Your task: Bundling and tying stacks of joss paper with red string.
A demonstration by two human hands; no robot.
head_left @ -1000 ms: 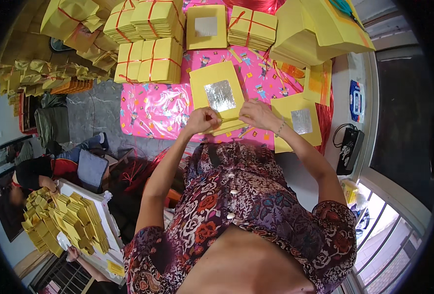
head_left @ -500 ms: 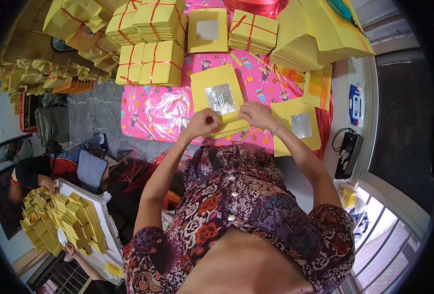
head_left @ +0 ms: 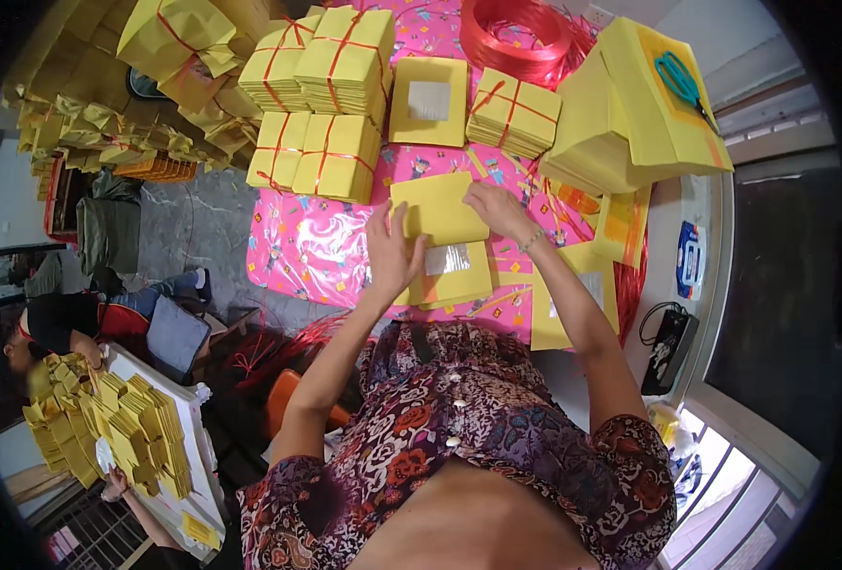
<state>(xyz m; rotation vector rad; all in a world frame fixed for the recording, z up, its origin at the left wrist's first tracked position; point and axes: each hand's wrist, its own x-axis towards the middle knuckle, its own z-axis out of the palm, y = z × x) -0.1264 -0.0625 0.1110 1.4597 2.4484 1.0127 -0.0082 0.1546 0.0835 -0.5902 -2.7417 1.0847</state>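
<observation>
In front of me a yellow paper sheet (head_left: 438, 211) stands partly raised, its plain side showing, over a small stack of yellow papers (head_left: 461, 283). A silver foil square (head_left: 454, 257) peeks out below the raised sheet. My right hand (head_left: 499, 211) pinches the sheet at its right edge. On the left, my left hand (head_left: 394, 255) has its fingers spread against the sheet's lower left side. Another foil-marked yellow paper (head_left: 573, 323) lies by my right forearm, partly covered by it.
Ribbon-tied yellow paper bundles (head_left: 337, 157) stand at the back of the pink tablecloth (head_left: 297, 247). Behind them lies a red ribbon coil (head_left: 516, 43). Teal scissors (head_left: 679, 81) rest on a tall paper stack (head_left: 592, 133). Another person (head_left: 60, 328) sits at a paper-covered white table, far left.
The foil-topped sheet has been lifted and bent back, covering its foil. Both hands moved away from me with it, and my left fingers spread. The view also shifted.
</observation>
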